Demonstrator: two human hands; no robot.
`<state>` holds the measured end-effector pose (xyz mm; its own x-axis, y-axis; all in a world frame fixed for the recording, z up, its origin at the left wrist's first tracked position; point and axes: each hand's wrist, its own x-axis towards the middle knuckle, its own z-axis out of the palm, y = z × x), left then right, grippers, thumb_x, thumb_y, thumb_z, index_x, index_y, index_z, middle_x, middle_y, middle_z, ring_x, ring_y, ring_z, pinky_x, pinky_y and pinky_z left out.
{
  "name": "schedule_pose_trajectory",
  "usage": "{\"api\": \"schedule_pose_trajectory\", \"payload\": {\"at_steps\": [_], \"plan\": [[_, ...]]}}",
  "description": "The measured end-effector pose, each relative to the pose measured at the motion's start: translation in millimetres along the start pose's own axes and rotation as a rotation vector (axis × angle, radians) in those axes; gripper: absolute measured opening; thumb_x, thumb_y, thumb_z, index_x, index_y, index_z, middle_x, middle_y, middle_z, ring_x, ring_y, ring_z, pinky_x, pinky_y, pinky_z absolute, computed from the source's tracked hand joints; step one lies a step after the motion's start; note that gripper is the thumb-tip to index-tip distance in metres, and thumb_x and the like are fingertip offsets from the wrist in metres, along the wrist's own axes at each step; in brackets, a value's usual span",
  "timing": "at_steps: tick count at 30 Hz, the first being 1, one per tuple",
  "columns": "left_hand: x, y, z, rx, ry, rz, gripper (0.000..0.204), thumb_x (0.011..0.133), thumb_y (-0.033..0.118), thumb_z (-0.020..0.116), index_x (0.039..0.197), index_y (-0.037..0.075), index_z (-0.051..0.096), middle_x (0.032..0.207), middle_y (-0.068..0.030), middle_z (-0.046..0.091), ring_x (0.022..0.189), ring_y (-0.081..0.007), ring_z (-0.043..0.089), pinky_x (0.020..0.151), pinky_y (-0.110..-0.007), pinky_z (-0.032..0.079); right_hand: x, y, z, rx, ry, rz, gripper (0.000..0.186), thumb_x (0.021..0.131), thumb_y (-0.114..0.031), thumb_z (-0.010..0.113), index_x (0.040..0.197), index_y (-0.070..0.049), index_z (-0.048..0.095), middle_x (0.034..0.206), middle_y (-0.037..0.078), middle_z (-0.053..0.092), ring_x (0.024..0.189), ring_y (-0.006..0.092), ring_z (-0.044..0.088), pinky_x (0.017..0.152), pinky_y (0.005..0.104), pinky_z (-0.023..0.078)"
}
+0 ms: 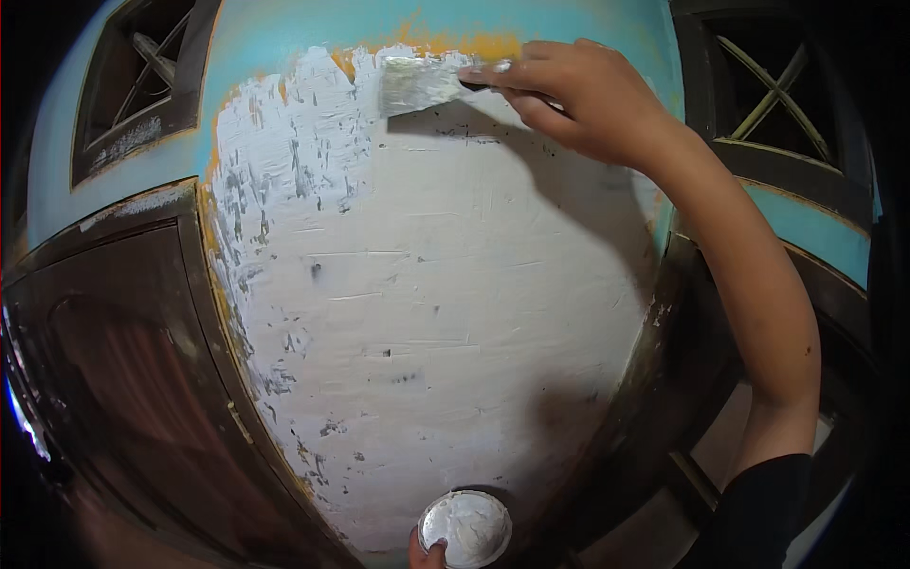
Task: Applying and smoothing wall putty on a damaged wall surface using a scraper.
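Observation:
My right hand (578,100) grips a putty knife (417,85), its wide, putty-smeared blade pressed against the upper part of a white, patchy wall panel (445,275), near a ragged band of orange and turquoise paint. The arm throws a shadow onto the panel. At the bottom edge, my left hand (428,550) holds a small round container (469,522) of white putty, its thumb over the rim; most of that hand is out of frame.
Dark wooden doors (123,341) flank the panel, with a second dark frame (720,379) partly behind my right arm. Above them are small openings with crossed bars (777,95), set in turquoise wall (569,19).

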<state>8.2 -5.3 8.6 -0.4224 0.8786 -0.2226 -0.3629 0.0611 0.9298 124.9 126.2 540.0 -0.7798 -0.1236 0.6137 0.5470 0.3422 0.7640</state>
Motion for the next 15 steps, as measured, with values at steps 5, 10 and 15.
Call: {"api": "schedule_pose_trajectory", "payload": {"at_steps": [5, 10, 15], "plan": [[10, -11, -3, -0.103, -0.043, 0.012, 0.057, 0.077, 0.010, 0.050, 0.130, -0.003, 0.033, 0.125, -0.0167, 0.042, 0.115, -0.0266, 0.039, 0.098, -0.033, 0.030, -44, 19, 7, -0.012, -0.061, 0.046, 0.035, 0.084, -0.018, 0.053, 0.116, -0.032, 0.057, 0.071, 0.003, 0.051, 0.065, 0.0216, 0.050, 0.063, 0.0344, 0.043], [19, -23, 8, 0.026, -0.116, 0.164, 0.056, 0.077, 0.010, 0.052, 0.129, -0.001, 0.035, 0.120, -0.0186, 0.045, 0.111, -0.0279, 0.043, 0.096, -0.034, 0.032, -53, 22, 19, -0.011, -0.095, -0.014, 0.039, 0.084, -0.019, 0.054, 0.119, -0.034, 0.054, 0.069, 0.002, 0.050, 0.064, 0.0221, 0.051, 0.063, 0.0342, 0.044], [26, -37, 15, 0.122, -0.219, 0.135, 0.056, 0.079, 0.013, 0.054, 0.129, -0.002, 0.034, 0.120, -0.0210, 0.045, 0.111, -0.0296, 0.042, 0.097, -0.035, 0.032, -46, 25, 11, -0.176, -0.230, -0.033, 0.030, 0.085, -0.024, 0.054, 0.114, -0.032, 0.058, 0.070, 0.004, 0.055, 0.066, 0.0225, 0.056, 0.063, 0.0348, 0.045]]}}
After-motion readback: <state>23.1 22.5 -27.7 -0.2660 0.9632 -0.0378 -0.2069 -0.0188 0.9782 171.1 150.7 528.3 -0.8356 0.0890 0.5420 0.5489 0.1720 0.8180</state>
